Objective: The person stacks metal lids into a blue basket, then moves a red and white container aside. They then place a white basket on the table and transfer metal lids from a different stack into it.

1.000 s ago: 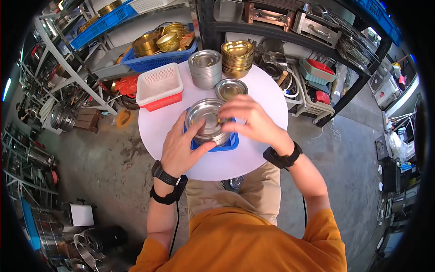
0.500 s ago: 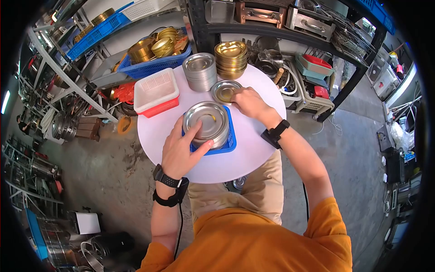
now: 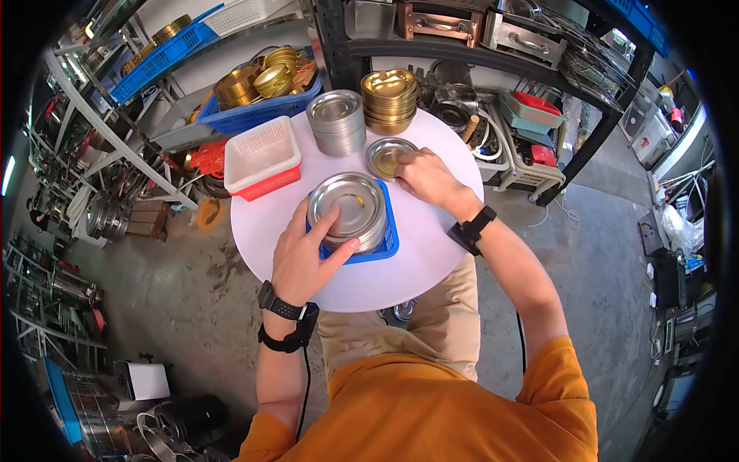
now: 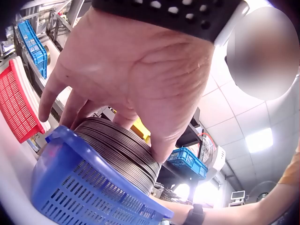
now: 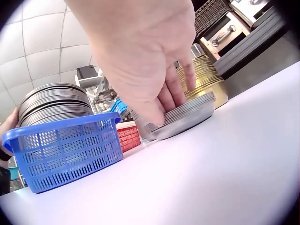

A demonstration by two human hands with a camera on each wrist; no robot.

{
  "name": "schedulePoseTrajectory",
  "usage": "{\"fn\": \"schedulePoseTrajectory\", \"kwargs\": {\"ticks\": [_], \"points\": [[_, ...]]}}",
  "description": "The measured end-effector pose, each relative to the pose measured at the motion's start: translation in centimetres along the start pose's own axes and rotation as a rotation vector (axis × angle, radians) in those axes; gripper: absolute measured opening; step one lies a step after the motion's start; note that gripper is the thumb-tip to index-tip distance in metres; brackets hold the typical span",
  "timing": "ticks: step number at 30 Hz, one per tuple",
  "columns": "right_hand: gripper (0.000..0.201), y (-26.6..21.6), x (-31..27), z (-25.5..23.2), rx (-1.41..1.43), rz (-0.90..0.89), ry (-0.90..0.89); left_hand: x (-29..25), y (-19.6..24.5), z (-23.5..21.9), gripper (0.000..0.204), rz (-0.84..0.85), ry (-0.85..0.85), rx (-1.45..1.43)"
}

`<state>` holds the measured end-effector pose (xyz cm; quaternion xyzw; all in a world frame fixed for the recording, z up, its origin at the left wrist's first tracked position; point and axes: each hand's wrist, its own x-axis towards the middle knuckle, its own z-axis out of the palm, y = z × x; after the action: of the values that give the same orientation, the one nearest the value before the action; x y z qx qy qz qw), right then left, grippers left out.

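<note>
My left hand [image 3: 299,258] rests on a stack of round steel plates [image 3: 346,202], fingers spread over the rim. That stack stands in a blue perforated basket [image 3: 392,235], rising above its wall, and the top plate has a small yellow mark. Farther back and to the right, my right hand [image 3: 431,181] is at a low stack of shallow steel plates [image 3: 381,156]. Its thumb is against the near rim and its fingers reach over the inside, pinching the edge [image 5: 171,119]. How many plates it pinches, I cannot tell.
Behind on the round white table [image 3: 431,254] stand a tall stack of silver plates [image 3: 336,131] and gold heart-shaped bowls [image 3: 390,108]. A white basket nested in a red one [image 3: 263,158] sits at the left. Metal shelves [image 3: 439,50] loaded with kitchenware border the table's back.
My right hand has moved from the stack in the blue basket back to the low plate stack, where it now pinches the rim. My left hand has stayed on the basket's stack.
</note>
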<state>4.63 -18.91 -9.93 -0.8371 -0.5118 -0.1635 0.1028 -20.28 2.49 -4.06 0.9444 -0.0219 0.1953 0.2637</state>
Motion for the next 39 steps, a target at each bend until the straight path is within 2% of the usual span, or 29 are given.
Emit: {"fn": "schedulePoseTrajectory", "kwargs": {"ticks": [4,10,16,18,19,21,22,24,25,26,27,29,32,34,36,38,39], "points": [[0.011,-0.2,0.4,-0.5,0.053,0.008,0.036,-0.1,-0.3,0.1,0.059,0.006,0.009,0.009],[0.011,-0.7,0.6,-1.6,0.124,0.088,-0.007,0.0,-0.2,0.0,0.060,0.017,0.017,0.011],[0.012,-1.3,0.3,-2.9,0.186,0.057,0.129,-0.1,-0.5,0.4,0.060,0.020,0.028,0.019],[0.010,-2.2,0.4,-4.2,0.283,0.121,0.291,-0.1,-0.6,0.3,0.060,0.022,0.038,0.030],[0.010,-2.8,0.5,-4.9,0.283,0.114,0.291,-0.1,-0.6,0.2,0.063,0.020,0.020,0.035],[0.009,-4.4,0.5,-6.1,0.330,0.024,0.485,-0.2,-0.7,0.0,0.067,0.013,0.003,0.041],[0.009,-5.2,0.5,-7.0,0.333,0.021,0.484,-0.2,-0.8,-0.3,0.070,-0.007,0.005,-0.010],[0.011,-6.7,0.3,-8.6,0.367,-0.168,0.486,-0.1,-0.9,-0.6,0.074,-0.026,0.005,-0.060],[0.011,-7.5,0.2,-8.9,0.368,-0.169,0.487,0.0,-0.9,-0.8,0.077,0.001,0.079,-0.058],[0.011,-8.3,0.0,-9.1,0.381,-0.214,0.478,0.0,-0.8,-0.9,0.080,0.028,0.153,-0.055],[0.012,-8.9,-0.1,-9.2,0.394,-0.260,0.468,0.1,-0.6,-1.3,0.080,0.026,0.153,-0.055],[0.015,-9.4,-0.5,-8.8,0.408,-0.305,0.421,0.2,0.1,-2.1,0.079,0.013,0.050,-0.014],[0.022,-9.8,-0.9,-8.7,0.460,-0.415,0.257,-0.1,-0.8,-1.4,0.067,0.088,0.010,0.056],[0.025,-9.3,-1.1,-8.8,0.483,-0.382,0.267,-0.2,-0.7,-1.1,0.059,0.074,-0.036,0.056],[0.028,-8.2,-0.9,-8.7,0.504,-0.349,0.277,-0.2,-0.7,-0.8,0.060,0.050,-0.039,0.056],[0.022,-6.6,-0.4,-7.8,0.598,-0.126,0.321,-0.2,-0.8,-0.5,0.061,0.027,-0.042,0.059],[0.022,-5.6,-0.2,-7.0,0.597,-0.123,0.323,-0.1,-0.8,-0.4,0.061,0.015,-0.029,0.063]]}}
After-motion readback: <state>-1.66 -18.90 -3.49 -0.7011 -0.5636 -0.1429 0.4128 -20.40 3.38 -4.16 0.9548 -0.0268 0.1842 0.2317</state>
